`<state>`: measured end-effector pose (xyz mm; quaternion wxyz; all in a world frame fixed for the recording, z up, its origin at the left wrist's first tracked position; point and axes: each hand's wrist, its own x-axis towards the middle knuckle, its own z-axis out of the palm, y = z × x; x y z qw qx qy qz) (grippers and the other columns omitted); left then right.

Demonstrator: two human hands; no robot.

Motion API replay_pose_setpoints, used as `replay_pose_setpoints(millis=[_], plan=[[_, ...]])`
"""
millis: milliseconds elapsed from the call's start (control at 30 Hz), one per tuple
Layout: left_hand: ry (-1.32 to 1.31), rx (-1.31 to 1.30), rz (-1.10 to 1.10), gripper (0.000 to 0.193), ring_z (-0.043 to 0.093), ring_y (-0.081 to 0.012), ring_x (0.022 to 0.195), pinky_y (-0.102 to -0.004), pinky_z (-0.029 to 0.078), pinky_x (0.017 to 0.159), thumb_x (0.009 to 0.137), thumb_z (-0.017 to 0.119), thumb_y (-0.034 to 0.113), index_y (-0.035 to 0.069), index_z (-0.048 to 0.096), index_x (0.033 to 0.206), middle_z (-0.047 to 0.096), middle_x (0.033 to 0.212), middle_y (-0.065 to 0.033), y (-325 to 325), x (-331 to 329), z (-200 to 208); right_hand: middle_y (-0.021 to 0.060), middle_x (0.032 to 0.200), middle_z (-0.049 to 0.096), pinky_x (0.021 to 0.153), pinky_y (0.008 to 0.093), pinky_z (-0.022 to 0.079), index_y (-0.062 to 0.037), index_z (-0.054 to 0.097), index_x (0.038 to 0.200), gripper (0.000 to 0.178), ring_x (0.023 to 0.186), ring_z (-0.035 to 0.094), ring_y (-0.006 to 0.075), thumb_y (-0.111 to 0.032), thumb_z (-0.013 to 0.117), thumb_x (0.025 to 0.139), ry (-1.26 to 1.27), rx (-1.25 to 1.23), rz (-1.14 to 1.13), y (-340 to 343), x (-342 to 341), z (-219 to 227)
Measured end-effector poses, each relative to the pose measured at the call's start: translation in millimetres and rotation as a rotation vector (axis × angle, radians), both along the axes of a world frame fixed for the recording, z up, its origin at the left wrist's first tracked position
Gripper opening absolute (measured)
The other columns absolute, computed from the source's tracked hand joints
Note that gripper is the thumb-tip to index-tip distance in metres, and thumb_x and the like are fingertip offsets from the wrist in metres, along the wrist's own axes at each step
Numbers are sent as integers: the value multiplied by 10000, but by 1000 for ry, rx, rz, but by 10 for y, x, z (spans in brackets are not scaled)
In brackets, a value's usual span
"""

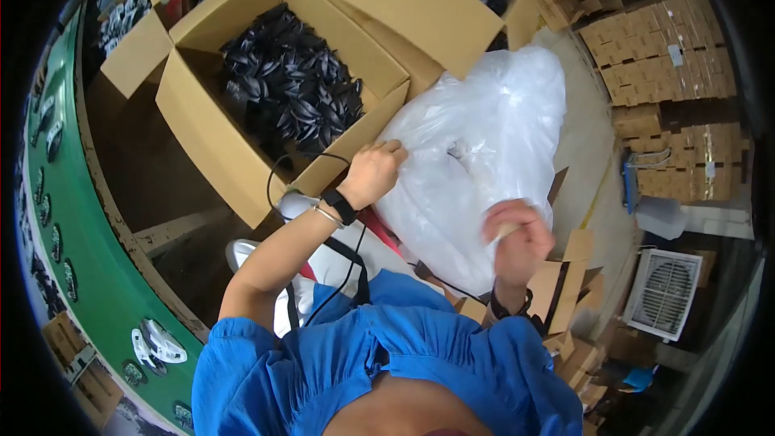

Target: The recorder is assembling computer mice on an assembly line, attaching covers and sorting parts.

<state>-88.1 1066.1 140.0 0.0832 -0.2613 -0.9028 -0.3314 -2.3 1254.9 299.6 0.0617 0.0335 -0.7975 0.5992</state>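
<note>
A large white translucent plastic bag [436, 210] bulges in front of me, beside an open cardboard box [194, 141]. My left hand [373, 175] is closed at the bag's left edge, near the box's corner, its fingertips curled on the plastic. It wears a black band and a bracelet at the wrist. My right hand [521, 236] is over the bag's right side with its fingers curled in; it is a little blurred, and what it pinches, if anything, is not clear. Inside the box lie many glossy black pieces [291, 81], leaf-like in shape.
A green conveyor belt [97, 274] curves along the left, carrying dark parts and a white-and-black part [159, 345]. More open boxes stand at the top. Stacked cartons [670, 48] and a white-framed fan [663, 292] are on the right. A black cord [269, 186] loops by my left forearm.
</note>
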Motion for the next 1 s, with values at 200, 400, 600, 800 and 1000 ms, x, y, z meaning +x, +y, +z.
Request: replay_pose_setpoints(millis=[200,400,600,800,1000], plan=[[135,60,9,367,542,-330,1073,-390,445,888,748,558,69,46,570,1115,538,1196,-157,-802,119,374,95,859,673,647,214,452,3,624,894,145,670,570,116,46,516,807,17,425,-259,-314,-566,-419],[-222,336,171,278,569,-327,961,-403,472,784,752,618,67,56,582,1027,562,1070,-130,-1436,473,618,135,897,647,688,266,480,2,614,961,199,771,625,176,18,610,762,541,821,356,-846,-906,-290],[-434,545,275,147,594,-339,822,-412,488,693,788,618,85,47,602,928,590,900,-127,-1710,764,605,146,957,620,722,357,472,10,577,1009,290,852,597,253,-61,654,739,-81,622,-552,1064,-1117,-1530],[-395,466,269,153,607,-324,775,-401,497,673,771,632,60,33,629,922,601,830,-131,-1677,804,460,181,1210,543,1018,350,360,32,379,1296,675,1120,504,325,-59,635,678,-378,1132,-17,1042,-777,-2814],[-376,397,289,161,619,-329,729,-380,498,652,766,632,45,14,638,924,624,837,-158,-1259,897,275,154,1060,621,857,368,457,-5,544,1145,398,978,587,301,-89,609,762,35,619,-228,709,-798,-1981]])
